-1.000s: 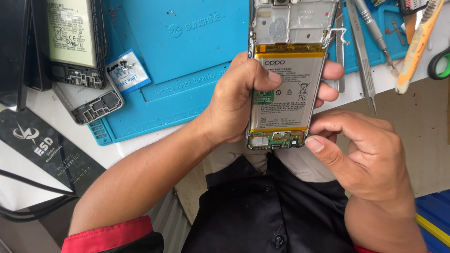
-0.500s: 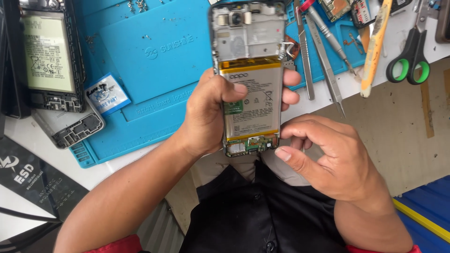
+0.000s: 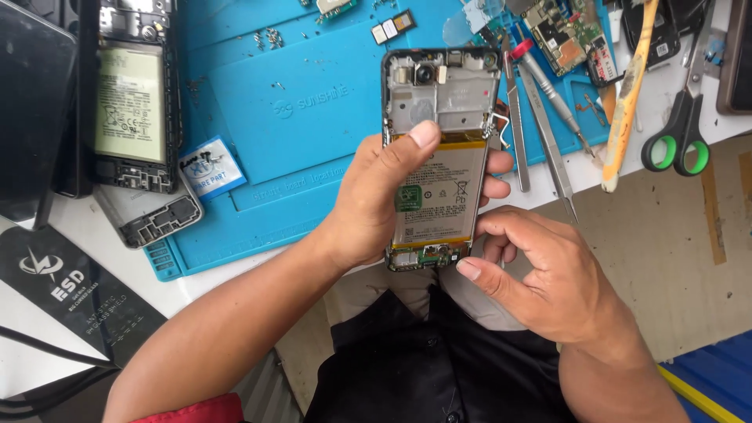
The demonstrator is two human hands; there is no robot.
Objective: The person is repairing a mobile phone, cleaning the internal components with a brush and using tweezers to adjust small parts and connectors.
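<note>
My left hand (image 3: 376,196) grips an opened phone (image 3: 441,102) with its back cover off, thumb lying across the upper edge of the white battery (image 3: 442,188). The phone is held upright above the near edge of the blue repair mat (image 3: 290,117). My right hand (image 3: 540,278) is at the phone's lower right corner, its thumb tip touching the small green board at the bottom (image 3: 435,254). The right hand's fingers are curled and I see no tool in them.
A second opened phone (image 3: 133,102) lies at the left with a loose plastic frame piece (image 3: 153,215) below it. Tweezers (image 3: 548,133), a screwdriver (image 3: 548,90), a yellow pry tool (image 3: 624,102), a circuit board (image 3: 560,27) and green-handled scissors (image 3: 680,133) lie at the right. Small screws are scattered on the mat.
The view has shifted so the phone and hands sit lower in frame. My left thumb has slid up to the battery's top edge; my right thumb still presses at the bottom board.
</note>
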